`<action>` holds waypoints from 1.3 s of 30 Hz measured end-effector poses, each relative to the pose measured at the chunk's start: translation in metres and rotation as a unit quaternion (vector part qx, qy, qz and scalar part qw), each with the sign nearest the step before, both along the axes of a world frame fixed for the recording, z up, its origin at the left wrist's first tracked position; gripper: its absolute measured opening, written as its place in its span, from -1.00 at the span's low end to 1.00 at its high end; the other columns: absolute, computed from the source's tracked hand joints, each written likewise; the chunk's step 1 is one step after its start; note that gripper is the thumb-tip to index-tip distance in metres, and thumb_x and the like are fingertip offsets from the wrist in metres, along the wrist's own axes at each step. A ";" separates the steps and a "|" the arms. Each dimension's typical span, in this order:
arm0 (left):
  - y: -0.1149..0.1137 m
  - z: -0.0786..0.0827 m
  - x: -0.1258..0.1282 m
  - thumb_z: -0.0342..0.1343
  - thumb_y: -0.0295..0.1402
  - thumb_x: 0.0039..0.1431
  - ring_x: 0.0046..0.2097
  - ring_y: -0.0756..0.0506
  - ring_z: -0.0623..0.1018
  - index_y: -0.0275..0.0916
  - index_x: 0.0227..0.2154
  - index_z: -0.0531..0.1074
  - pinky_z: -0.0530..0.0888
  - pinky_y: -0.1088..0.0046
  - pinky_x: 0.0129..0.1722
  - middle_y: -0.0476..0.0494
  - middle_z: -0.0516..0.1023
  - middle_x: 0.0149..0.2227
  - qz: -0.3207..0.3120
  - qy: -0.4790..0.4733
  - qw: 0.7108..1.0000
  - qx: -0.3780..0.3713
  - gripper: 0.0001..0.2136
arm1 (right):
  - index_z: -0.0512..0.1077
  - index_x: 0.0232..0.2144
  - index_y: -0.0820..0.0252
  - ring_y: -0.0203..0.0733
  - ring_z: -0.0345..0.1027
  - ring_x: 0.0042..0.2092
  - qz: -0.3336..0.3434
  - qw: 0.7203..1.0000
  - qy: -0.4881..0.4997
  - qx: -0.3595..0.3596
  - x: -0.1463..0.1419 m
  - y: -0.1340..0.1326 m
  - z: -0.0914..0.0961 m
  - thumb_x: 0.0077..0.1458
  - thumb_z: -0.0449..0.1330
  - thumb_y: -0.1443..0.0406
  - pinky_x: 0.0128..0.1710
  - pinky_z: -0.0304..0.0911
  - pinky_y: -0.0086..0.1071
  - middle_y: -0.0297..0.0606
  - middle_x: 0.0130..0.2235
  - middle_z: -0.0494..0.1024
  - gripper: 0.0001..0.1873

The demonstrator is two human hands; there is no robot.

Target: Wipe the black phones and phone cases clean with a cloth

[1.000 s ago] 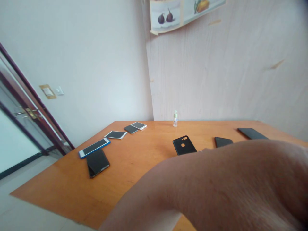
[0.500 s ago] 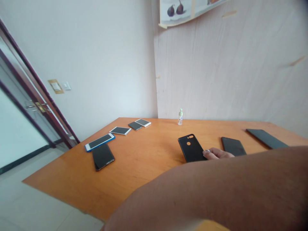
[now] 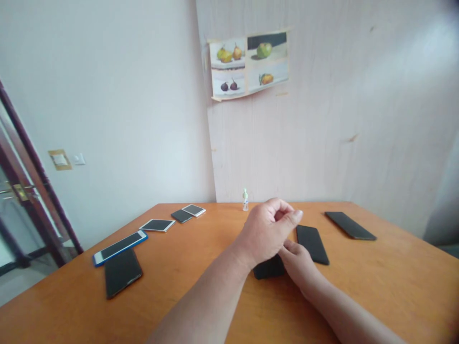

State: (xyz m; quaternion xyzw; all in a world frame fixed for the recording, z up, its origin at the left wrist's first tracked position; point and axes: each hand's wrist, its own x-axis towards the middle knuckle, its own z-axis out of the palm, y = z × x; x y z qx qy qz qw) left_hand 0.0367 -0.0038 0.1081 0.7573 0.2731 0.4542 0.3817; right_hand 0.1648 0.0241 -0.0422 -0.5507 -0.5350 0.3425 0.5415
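Note:
A black phone case with an open back is at the middle of the table, partly covered by my hands. My right hand has its fingers closed at the case's right edge. In front of and above it is my left hand, its fingers curled and thumb pressed toward them. Whatever the left fingers hold, if anything, is hidden. Just right of my hands lies a black phone, flat on the table.
On the wooden table, a black tablet-like slab lies right. Toward the left edge are a dark phone, a blue-edged phone, a white phone and two smaller phones. A small bottle stands at the back.
The view has tilted up and turned right. The forearm that filled the foreground has drawn back, and both hands now meet at the case, which is lower in front of me.

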 end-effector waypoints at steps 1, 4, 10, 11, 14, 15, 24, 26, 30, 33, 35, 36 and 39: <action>0.009 -0.007 -0.002 0.11 -0.13 0.21 -0.37 0.04 0.41 -0.22 -0.35 0.41 0.40 0.50 -0.29 0.02 0.43 -0.43 0.036 -0.005 0.999 0.004 -0.76 | 0.41 -0.53 0.22 -0.29 0.18 -0.52 0.003 1.000 0.006 0.001 0.000 0.001 0.000 0.04 0.18 -0.05 -0.53 0.07 -0.42 -0.37 -0.59 0.37 -0.56; 0.028 -0.030 -0.011 0.09 -0.17 0.21 -0.27 -0.01 0.46 -0.23 -0.25 0.39 0.42 0.45 -0.19 -0.05 0.48 -0.32 0.141 -0.017 0.990 -0.023 -0.79 | 0.36 -0.57 0.18 -0.32 0.10 -0.54 0.003 1.000 0.028 0.005 -0.001 0.003 0.000 0.00 0.18 -0.07 -0.54 0.01 -0.42 -0.41 -0.61 0.30 -0.55; 0.033 -0.084 -0.040 0.14 -0.18 0.17 0.14 -0.16 0.39 -0.21 0.13 0.19 0.30 0.32 0.13 -0.31 0.29 0.20 0.310 0.059 0.945 -0.087 -0.49 | 0.39 -0.57 0.17 -0.31 0.12 -0.56 0.022 0.992 0.122 -0.026 -0.005 -0.002 0.008 -0.08 0.23 -0.09 -0.56 0.01 -0.42 -0.39 -0.62 0.32 -0.55; 0.032 -0.092 -0.044 0.14 -0.15 0.17 0.15 -0.18 0.39 -0.24 0.17 0.14 0.30 0.31 0.13 -0.35 0.25 0.23 0.304 0.057 0.944 -0.118 -0.44 | 0.39 -0.57 0.17 -0.31 0.11 -0.56 0.033 0.989 0.138 -0.031 -0.006 -0.005 0.011 -0.09 0.24 -0.09 -0.56 0.01 -0.42 -0.39 -0.61 0.33 -0.55; 0.030 -0.112 -0.051 0.13 -0.10 0.17 0.18 -0.22 0.39 -0.31 0.21 0.09 0.31 0.30 0.12 -0.43 0.28 0.21 0.256 0.039 0.943 -0.209 -0.36 | 0.39 -0.58 0.17 -0.33 0.10 -0.58 0.057 0.983 0.169 -0.043 -0.009 -0.012 0.021 -0.13 0.25 -0.09 -0.57 0.01 -0.42 -0.38 -0.62 0.33 -0.55; 0.031 -0.116 -0.051 0.13 -0.10 0.18 0.15 -0.22 0.41 -0.33 0.21 0.10 0.32 0.29 0.11 -0.43 0.35 0.16 0.235 0.031 0.945 -0.226 -0.36 | 0.39 -0.59 0.16 -0.33 0.11 -0.59 0.059 0.982 0.172 -0.044 -0.010 -0.015 0.024 -0.14 0.26 -0.09 -0.57 0.02 -0.42 -0.38 -0.63 0.33 -0.56; 0.040 -0.118 -0.052 0.02 -0.40 0.10 -0.14 -0.10 0.57 -0.28 -0.03 0.38 0.44 0.42 -0.12 -0.15 0.61 -0.17 0.129 -0.022 0.963 -0.234 -0.65 | 0.41 -0.55 0.17 -0.32 0.16 -0.55 0.038 0.991 0.125 -0.034 -0.005 -0.014 0.022 -0.08 0.22 -0.08 -0.54 0.03 -0.42 -0.36 -0.59 0.38 -0.56; 0.043 -0.117 -0.057 0.00 -0.41 0.07 -0.16 -0.10 0.57 -0.27 -0.11 0.43 0.43 0.44 -0.15 -0.13 0.61 -0.20 0.123 -0.013 0.965 -0.233 -0.69 | 0.42 -0.53 0.19 -0.32 0.18 -0.54 0.018 0.993 0.117 -0.020 0.001 -0.010 0.019 -0.07 0.22 -0.05 -0.52 0.04 -0.42 -0.35 -0.57 0.41 -0.59; 0.045 -0.120 -0.064 0.00 -0.41 0.00 -0.26 -0.10 0.57 -0.27 -0.26 0.51 0.42 0.44 -0.26 -0.08 0.63 -0.31 0.106 0.033 0.966 -0.235 -0.74 | 0.45 -0.39 0.20 -0.29 0.23 -0.50 -0.022 0.994 0.111 0.001 0.010 -0.007 0.019 -0.09 0.25 0.03 -0.50 0.08 -0.42 -0.34 -0.53 0.45 -0.65; 0.043 -0.123 -0.063 0.03 -0.37 0.00 -0.30 -0.11 0.56 -0.25 -0.30 0.53 0.40 0.44 -0.31 -0.06 0.62 -0.34 0.093 0.075 0.965 -0.232 -0.76 | 0.44 -0.34 0.19 -0.28 0.27 -0.48 -0.018 0.994 0.109 -0.009 0.012 -0.009 0.020 -0.09 0.26 0.06 -0.50 0.09 -0.43 -0.33 -0.50 0.47 -0.65; 0.042 -0.123 -0.061 0.07 -0.30 0.01 -0.27 -0.13 0.55 -0.24 -0.31 0.54 0.40 0.43 -0.29 -0.07 0.62 -0.34 0.091 0.102 0.965 -0.224 -0.78 | 0.44 -0.38 0.20 -0.28 0.26 -0.49 -0.006 0.995 0.097 -0.016 0.012 -0.010 0.019 -0.09 0.26 0.06 -0.50 0.08 -0.43 -0.32 -0.50 0.48 -0.67; 0.041 -0.122 -0.062 0.11 -0.26 0.01 -0.24 -0.15 0.55 -0.23 -0.31 0.54 0.40 0.42 -0.27 -0.08 0.62 -0.33 0.093 0.115 0.965 -0.218 -0.77 | 0.44 -0.40 0.21 -0.29 0.25 -0.49 0.000 0.996 0.090 -0.018 0.012 -0.010 0.018 -0.10 0.26 0.06 -0.51 0.07 -0.43 -0.31 -0.50 0.48 -0.67; 0.037 -0.115 -0.066 0.24 -0.10 -0.08 -0.09 -0.22 0.53 -0.19 -0.28 0.53 0.40 0.39 -0.15 -0.12 0.60 -0.21 0.103 0.139 0.965 -0.199 -0.66 | 0.44 -0.40 0.22 -0.32 0.22 -0.51 0.002 0.997 0.075 -0.025 0.013 -0.009 0.015 -0.12 0.28 0.06 -0.51 0.05 -0.44 -0.33 -0.50 0.48 -0.66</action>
